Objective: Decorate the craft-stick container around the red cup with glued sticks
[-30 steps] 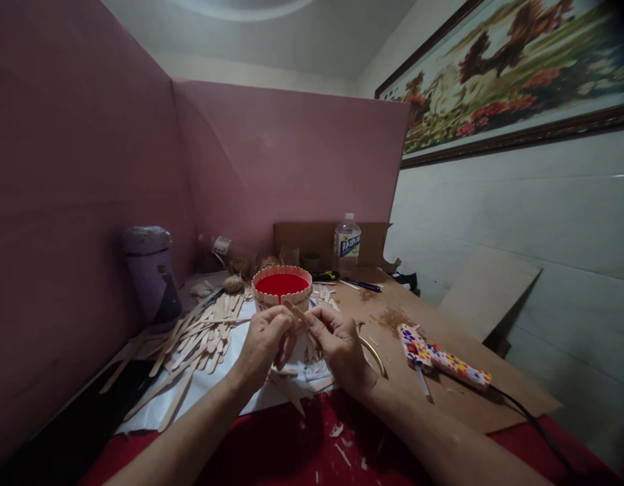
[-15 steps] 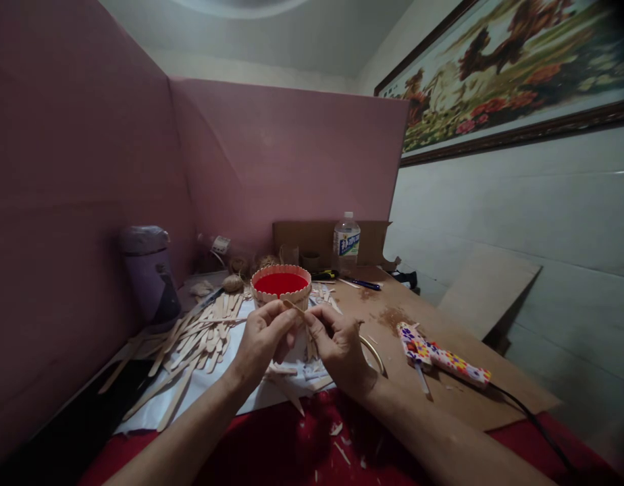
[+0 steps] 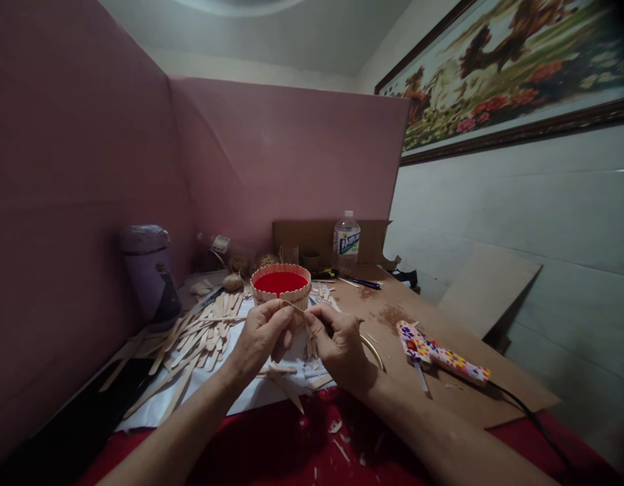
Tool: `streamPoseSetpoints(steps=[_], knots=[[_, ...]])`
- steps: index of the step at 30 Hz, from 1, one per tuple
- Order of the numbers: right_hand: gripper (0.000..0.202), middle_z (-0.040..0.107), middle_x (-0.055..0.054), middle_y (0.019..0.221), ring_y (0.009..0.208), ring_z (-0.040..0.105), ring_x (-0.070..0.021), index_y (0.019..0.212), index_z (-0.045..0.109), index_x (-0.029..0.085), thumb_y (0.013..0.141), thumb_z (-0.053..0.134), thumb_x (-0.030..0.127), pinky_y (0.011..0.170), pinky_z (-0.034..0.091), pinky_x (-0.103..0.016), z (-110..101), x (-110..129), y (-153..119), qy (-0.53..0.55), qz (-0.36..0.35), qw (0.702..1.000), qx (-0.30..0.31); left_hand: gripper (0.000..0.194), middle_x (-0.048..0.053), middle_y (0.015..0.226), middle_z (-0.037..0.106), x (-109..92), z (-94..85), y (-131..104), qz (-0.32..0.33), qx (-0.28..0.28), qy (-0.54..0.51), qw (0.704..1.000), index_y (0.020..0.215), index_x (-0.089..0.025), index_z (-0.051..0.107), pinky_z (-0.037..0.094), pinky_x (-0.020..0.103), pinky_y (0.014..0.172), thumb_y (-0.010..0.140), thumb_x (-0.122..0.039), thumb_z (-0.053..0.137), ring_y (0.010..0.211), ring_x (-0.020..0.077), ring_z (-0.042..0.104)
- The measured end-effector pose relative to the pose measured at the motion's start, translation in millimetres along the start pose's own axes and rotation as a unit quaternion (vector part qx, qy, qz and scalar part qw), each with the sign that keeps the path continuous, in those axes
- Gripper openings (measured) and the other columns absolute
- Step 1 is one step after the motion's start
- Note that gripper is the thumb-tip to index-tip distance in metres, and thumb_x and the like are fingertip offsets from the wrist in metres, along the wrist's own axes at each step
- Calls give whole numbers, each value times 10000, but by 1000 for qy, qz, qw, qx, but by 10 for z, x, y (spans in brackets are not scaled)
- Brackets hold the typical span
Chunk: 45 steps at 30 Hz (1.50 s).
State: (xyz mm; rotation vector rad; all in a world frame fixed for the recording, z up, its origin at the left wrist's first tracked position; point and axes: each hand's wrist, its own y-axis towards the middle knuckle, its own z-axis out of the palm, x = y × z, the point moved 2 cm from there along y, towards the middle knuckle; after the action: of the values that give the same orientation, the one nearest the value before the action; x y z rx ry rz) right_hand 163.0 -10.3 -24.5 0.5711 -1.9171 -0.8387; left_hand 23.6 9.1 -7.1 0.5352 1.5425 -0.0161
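Note:
Between my two hands is a thin wooden craft stick point(image 3: 295, 308), seen nearly edge-on. My left hand point(image 3: 265, 332) pinches its left end between thumb and fingers. The other end is pinched by my right hand point(image 3: 341, 343). Just behind the hands stands a round basket point(image 3: 296, 295) with a scalloped rim of stick ends and a bright red inside; the hands hide its lower front. Many loose craft sticks point(image 3: 211, 337) lie heaped on white paper to the left of my left hand. Cut stick pieces point(image 3: 286, 386) lie below the hands.
A flower-patterned glue gun point(image 3: 438, 354) lies on the cardboard at right, its cord trailing off. A gold ring point(image 3: 373, 352) shows beside my right wrist. A plastic bottle point(image 3: 347, 243), a blue pen-like tool point(image 3: 362, 283) and a ball of twine point(image 3: 233, 283) are behind. A purple flask point(image 3: 150, 277) stands left.
The craft stick has turned slightly and now shows its thin edge more. Both hands keep their pinch in nearly the same place.

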Motion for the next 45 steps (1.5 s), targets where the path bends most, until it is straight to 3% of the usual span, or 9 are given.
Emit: streamPoseSetpoints(steps=[12, 20, 26, 30, 33, 38, 45], knots=[[179, 630, -27, 643, 547, 548, -130, 802, 622, 172, 892, 468, 181, 539, 379, -226, -20, 13, -12, -71, -56, 996, 18, 350, -51, 310, 435, -2, -4, 15, -39, 4, 17, 999, 560, -180, 461, 205, 156, 275, 753, -465, 528, 239, 51, 302], [177, 633, -36, 630, 560, 564, -142, 764, 588, 174, 862, 447, 134, 546, 312, -247, -2, 29, -55, -186, -119, 975, 30, 282, -52, 268, 392, 44, 2, -4, -64, -21, 20, 998, 510, -170, 480, 137, 150, 287, 731, -344, 458, 224, 43, 266], [224, 594, -10, 577, 523, 519, -128, 708, 587, 181, 881, 446, 173, 526, 303, -236, 5, 29, -7, -134, -30, 990, 30, 209, -53, 300, 423, 50, 8, -1, -55, -33, 29, 998, 568, -157, 527, 166, 152, 278, 706, -295, 451, 238, 50, 279], [245, 527, 19, 522, 493, 464, -115, 653, 580, 187, 872, 474, 206, 499, 304, -223, 10, 13, 35, -60, 28, 998, 20, 188, -35, 346, 481, 93, -10, 11, -31, 0, -15, 999, 586, -158, 507, 233, 157, 297, 728, -266, 449, 256, 64, 356], [250, 509, 23, 511, 483, 443, -110, 634, 576, 184, 863, 480, 209, 484, 295, -220, 11, 7, 43, -35, 41, 998, 16, 197, -36, 346, 484, 124, -29, 24, -31, 6, -33, 999, 625, -156, 511, 243, 159, 298, 762, -287, 457, 252, 68, 360], [239, 555, 11, 546, 524, 480, -111, 649, 598, 174, 857, 484, 202, 504, 315, -211, 8, 8, 40, -24, 56, 998, 31, 373, -34, 372, 480, 141, -41, 46, -31, 11, 2, 999, 576, -151, 495, 245, 155, 284, 827, -427, 490, 263, 57, 362], [233, 546, 17, 538, 522, 471, -98, 640, 614, 161, 841, 505, 208, 493, 309, -197, 15, -23, 48, 2, 91, 995, 31, 365, -37, 412, 492, 179, -52, 54, -15, 50, -4, 999, 587, -154, 479, 246, 152, 285, 867, -387, 448, 276, 57, 392]])
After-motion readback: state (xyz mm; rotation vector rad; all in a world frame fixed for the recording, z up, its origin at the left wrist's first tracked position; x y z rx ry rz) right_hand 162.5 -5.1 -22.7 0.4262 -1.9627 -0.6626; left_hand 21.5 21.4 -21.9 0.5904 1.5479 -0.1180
